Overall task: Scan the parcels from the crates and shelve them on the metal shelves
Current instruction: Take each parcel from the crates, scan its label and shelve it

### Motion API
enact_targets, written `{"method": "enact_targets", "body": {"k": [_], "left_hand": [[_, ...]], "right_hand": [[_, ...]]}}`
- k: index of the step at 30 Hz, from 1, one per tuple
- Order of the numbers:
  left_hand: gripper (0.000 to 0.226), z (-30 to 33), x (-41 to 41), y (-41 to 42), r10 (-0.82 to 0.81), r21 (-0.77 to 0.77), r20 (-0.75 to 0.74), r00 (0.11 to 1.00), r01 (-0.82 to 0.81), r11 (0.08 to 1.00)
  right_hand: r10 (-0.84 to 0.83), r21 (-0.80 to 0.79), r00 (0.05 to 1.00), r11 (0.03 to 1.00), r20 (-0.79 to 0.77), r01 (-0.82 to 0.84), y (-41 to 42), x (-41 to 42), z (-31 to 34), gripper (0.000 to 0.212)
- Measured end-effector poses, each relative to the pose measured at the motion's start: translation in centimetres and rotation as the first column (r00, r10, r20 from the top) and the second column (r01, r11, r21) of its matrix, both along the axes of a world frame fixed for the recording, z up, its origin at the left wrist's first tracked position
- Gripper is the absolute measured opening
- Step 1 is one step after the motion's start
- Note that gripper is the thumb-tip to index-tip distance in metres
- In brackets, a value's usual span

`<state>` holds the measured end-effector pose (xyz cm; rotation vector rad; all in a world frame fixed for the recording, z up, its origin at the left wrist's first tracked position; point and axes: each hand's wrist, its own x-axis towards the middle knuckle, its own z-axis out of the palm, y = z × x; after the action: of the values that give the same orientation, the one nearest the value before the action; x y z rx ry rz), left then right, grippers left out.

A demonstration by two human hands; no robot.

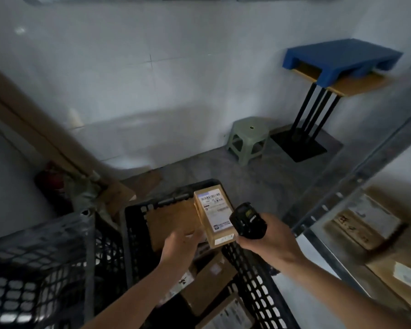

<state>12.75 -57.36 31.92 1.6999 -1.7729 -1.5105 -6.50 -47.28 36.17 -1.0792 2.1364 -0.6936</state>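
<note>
Above the crate (138,224), upright label-up parcel (214,216) in left-hand fingers (188,236); right-hand fingers (254,243) around scanner (247,220).

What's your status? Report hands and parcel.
Left hand holds parcel over crate. Right hand grips scanner, aimed at label. Nothing in the way.

So colours: the parcel (213,216) is plain brown cardboard with a white label printed in black barcode stripes. The scanner (247,222) is black. Both crates, near left (38,264) and middle (138,224), are black with a mesh of little holes. Far right there's a bright blue pallet (342,59) on a tan-topped stand (356,85) with black legs, and a pale green stool (248,138). Wall (152,67) is white tile, floor (259,176) mottled grey, metal shelf (356,176) dull grey.
</note>
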Motion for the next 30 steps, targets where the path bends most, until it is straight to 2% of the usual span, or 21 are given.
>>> {"method": "enact_targets", "body": {"k": [3,9,11,16,19,23,25,27,30], "left_hand": [[0.014,-1.2,-1.6,-1.1,-0.004,0.039,-0.010,1.000,0.005,0.999],[0.041,-4.3,-3.3,-1.9,-0.015,0.129,-0.073,0.997,0.024,0.991],[0.044,-5.1,-3.6,-2.1,0.002,0.161,-0.081,0.997,0.011,0.987],[0.035,-6.8,-3.8,-2.3,0.092,0.237,-0.098,0.991,-0.067,0.969],[0.031,-7.3,-3.5,-2.3,0.138,0.305,-0.121,0.983,-0.096,0.948],[0.021,-6.0,-3.3,-1.9,0.199,0.379,-0.164,0.966,-0.125,0.917],[0.017,-5.4,-3.1,-1.6,0.237,0.411,-0.205,0.950,-0.136,0.902],[0.017,-4.8,-2.7,-1.5,0.253,0.431,-0.247,0.935,-0.128,0.893],[0.023,-4.2,-2.0,-1.3,0.240,0.418,-0.270,0.932,-0.111,0.902]], "right_hand": [[0.018,0.023,0.997,1.000,0.074,-0.020,-2.9,-1.3,-1.0,0.031],[0.005,0.069,0.986,0.997,0.169,-0.017,-5.7,-1.8,-4.2,0.036],[0.004,0.072,0.983,0.997,0.181,-0.018,-6.0,-1.7,-4.8,0.037],[-0.043,0.087,0.979,0.996,0.201,0.025,-5.8,-1.6,-5.9,0.039],[-0.067,0.071,0.973,0.996,0.222,0.053,-5.7,-1.5,-6.0,0.032],[-0.086,0.063,0.956,0.995,0.279,0.071,-5.7,-0.9,-5.8,0.037],[-0.098,0.059,0.947,0.995,0.307,0.083,-5.4,-0.7,-5.6,0.033],[-0.090,0.046,0.940,0.996,0.329,0.079,-5.0,-0.6,-5.4,0.027],[-0.080,0.035,0.936,0.997,0.344,0.072,-4.5,-0.2,-4.8,0.030]]}}
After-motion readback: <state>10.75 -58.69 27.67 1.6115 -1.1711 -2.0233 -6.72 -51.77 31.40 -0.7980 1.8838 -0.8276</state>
